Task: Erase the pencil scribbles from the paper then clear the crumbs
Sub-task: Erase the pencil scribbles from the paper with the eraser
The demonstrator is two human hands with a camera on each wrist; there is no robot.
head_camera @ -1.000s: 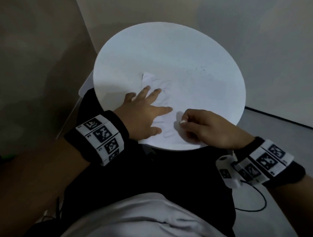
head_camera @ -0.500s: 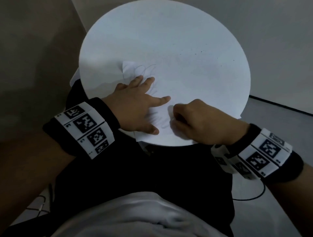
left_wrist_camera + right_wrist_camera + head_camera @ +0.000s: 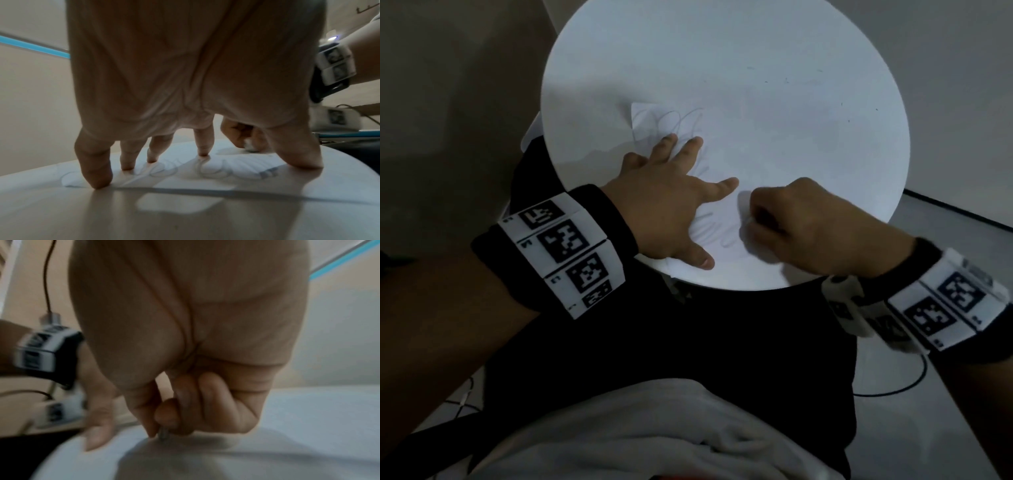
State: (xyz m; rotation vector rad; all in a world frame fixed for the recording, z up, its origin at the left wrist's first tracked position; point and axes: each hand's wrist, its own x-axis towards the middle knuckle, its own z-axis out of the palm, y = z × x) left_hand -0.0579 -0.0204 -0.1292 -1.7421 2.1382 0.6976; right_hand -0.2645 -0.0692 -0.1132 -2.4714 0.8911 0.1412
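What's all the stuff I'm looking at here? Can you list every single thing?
Table: one, white, round, in front of the seated person.
Paper: one white sheet, on the near part of the table, far left corner lifted.
Pencil scribbles: grey loops on the paper, beyond and between the hands.
Eraser: one, small, whitish, pressed on the paper.
Crumbs: a few dark specks, far right of the table.
Cable: one, dark, on the floor at right.
Wrist bands: two, black with white marker tiles.
Left hand: fingers spread, pressing the paper flat.
Right hand: curled, pinching the eraser.
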